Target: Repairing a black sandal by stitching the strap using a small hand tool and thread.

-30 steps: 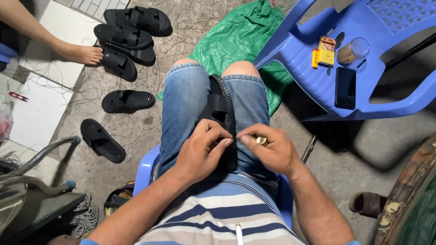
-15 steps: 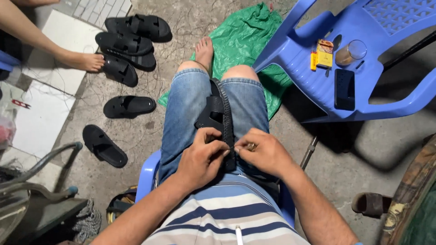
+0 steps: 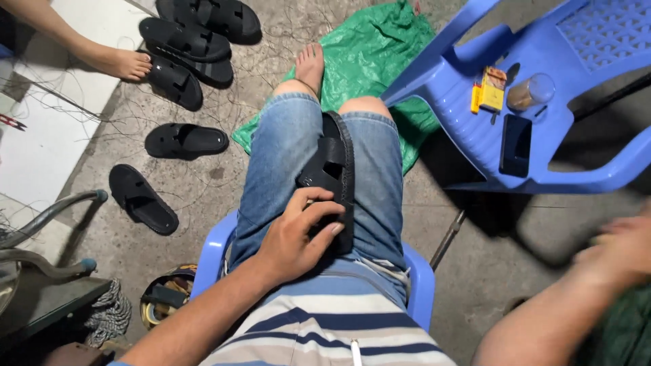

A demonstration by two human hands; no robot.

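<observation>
Head view, seated person:
- Black sandal (image 3: 334,177) lies between the denim-clad thighs.
- Left hand (image 3: 298,234) grasps its near end.
- Right hand (image 3: 620,251), blurred, is out to the side; its grip cannot be told.
- Blue plastic chair (image 3: 468,102) stands just beyond.

Right hand (image 3: 620,247) smeared by motion blur (grip unreadable), black sandal's (image 3: 333,177) heel end hidden under the left hand (image 3: 298,234), blue chair (image 3: 542,102) cropped at frame edge
</observation>
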